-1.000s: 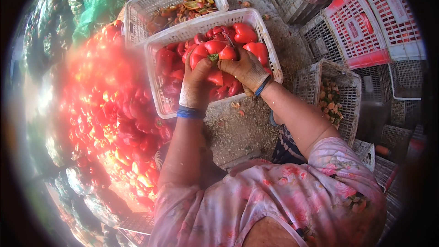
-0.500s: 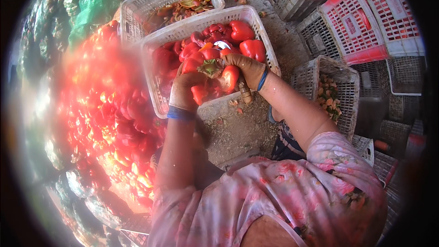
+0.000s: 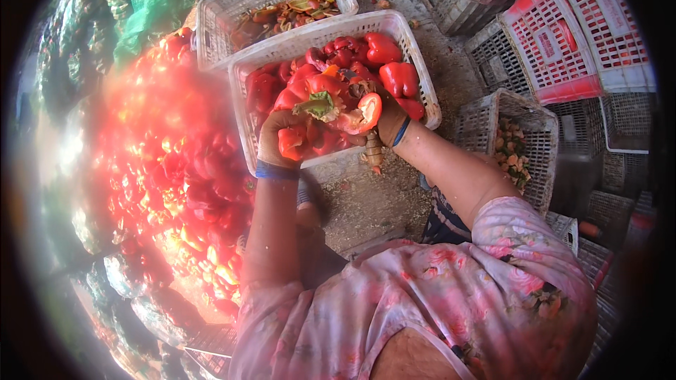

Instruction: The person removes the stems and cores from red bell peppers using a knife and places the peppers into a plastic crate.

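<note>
Both my hands are gloved and held over a white plastic crate point(image 3: 422, 70) of red bell peppers point(image 3: 399, 79). My left hand point(image 3: 278, 137) is closed around an opened red bell pepper point(image 3: 292, 142), beside a green stem end point(image 3: 318, 106). My right hand point(image 3: 389, 119) grips a cut piece of red bell pepper point(image 3: 369, 110), its pale inside showing. Below that piece a brown, ringed, handle-like thing point(image 3: 372, 151) hangs at the crate's near rim; what holds it is hidden. The right fingers are partly hidden behind the pepper piece.
A second white crate point(image 3: 211, 35) with pepper scraps stands behind. At left lies a large heap of red peppers point(image 3: 176, 183), hazy with glare. A crate of trimmings point(image 3: 542, 162) is at my right, near stacked red and white crates point(image 3: 549, 42). Green netting point(image 3: 148, 14) lies far left.
The pepper has been pulled further open, and its green stem end now shows more plainly. My right hand has turned and lowered slightly. The silvery blade-like thing seen earlier no longer shows.
</note>
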Action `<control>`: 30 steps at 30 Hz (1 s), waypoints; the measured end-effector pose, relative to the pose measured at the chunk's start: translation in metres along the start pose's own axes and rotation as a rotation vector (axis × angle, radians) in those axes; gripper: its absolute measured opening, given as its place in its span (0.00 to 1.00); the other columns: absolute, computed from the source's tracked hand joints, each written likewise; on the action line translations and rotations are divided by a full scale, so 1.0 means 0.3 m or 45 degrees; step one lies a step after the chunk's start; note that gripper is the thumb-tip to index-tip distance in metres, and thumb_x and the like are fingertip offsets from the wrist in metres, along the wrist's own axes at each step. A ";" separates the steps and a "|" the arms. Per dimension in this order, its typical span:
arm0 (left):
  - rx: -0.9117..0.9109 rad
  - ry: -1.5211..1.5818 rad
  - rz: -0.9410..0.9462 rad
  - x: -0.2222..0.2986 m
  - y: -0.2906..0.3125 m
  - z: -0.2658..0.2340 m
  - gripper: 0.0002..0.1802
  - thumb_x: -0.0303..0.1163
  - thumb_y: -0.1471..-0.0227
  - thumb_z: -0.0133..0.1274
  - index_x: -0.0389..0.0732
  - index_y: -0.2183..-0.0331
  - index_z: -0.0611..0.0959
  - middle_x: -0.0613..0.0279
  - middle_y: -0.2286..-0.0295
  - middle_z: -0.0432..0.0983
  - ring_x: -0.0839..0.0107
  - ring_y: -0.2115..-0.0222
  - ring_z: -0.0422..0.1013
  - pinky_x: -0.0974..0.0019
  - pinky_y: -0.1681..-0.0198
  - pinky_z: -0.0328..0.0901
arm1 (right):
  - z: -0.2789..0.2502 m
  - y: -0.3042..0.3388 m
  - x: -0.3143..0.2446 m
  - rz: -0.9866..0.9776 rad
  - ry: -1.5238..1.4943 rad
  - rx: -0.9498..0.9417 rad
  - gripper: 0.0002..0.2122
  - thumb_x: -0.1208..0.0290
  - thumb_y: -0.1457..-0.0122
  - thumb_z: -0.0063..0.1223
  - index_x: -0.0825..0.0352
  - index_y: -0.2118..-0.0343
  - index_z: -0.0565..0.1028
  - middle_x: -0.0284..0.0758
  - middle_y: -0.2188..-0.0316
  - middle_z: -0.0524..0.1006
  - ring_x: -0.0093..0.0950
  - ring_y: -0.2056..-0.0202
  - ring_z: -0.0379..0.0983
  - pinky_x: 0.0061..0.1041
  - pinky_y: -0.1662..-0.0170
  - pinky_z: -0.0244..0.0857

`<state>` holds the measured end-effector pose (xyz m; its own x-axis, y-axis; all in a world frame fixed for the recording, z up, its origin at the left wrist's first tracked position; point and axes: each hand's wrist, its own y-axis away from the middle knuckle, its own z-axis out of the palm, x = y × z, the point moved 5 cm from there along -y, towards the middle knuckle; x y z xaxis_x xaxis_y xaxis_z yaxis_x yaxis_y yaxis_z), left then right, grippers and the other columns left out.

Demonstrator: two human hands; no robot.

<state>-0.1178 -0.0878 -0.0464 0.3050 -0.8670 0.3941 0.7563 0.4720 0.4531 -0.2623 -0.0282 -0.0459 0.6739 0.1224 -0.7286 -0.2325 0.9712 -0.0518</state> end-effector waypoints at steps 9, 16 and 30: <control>0.344 -0.947 0.900 0.120 0.032 -0.060 0.18 0.36 0.44 0.48 0.38 0.54 0.76 0.53 0.61 0.76 0.55 0.66 0.72 0.58 0.70 0.67 | -0.032 0.006 0.025 0.070 -0.266 0.232 0.14 0.59 0.37 0.45 0.62 0.55 0.73 0.29 0.76 0.71 0.23 0.79 0.66 0.26 0.76 0.60; 0.207 0.630 0.823 0.262 0.148 -0.156 0.21 0.26 0.47 0.43 0.37 0.50 0.71 0.55 0.53 0.72 0.58 0.63 0.69 0.54 0.63 0.68 | -0.132 -0.070 -0.215 -0.372 1.647 0.900 0.15 0.68 0.48 0.57 0.60 0.56 0.75 0.35 0.74 0.77 0.29 0.78 0.72 0.31 0.76 0.67; 1.096 -1.598 0.908 0.237 0.165 -0.085 0.12 0.24 0.52 0.56 0.31 0.63 0.80 0.55 0.72 0.79 0.66 0.66 0.76 0.63 0.64 0.71 | -0.522 -0.691 0.321 0.274 2.384 0.420 0.20 0.61 0.40 0.46 0.48 0.43 0.68 0.44 0.46 0.69 0.46 0.56 0.76 0.38 0.52 0.71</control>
<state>-0.0439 -0.1300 -0.0162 -0.5159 -0.0010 0.8566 0.0361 0.9991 0.0229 -0.2590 -0.2499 -0.2121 -0.9049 0.1024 -0.4131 0.0781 0.9941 0.0751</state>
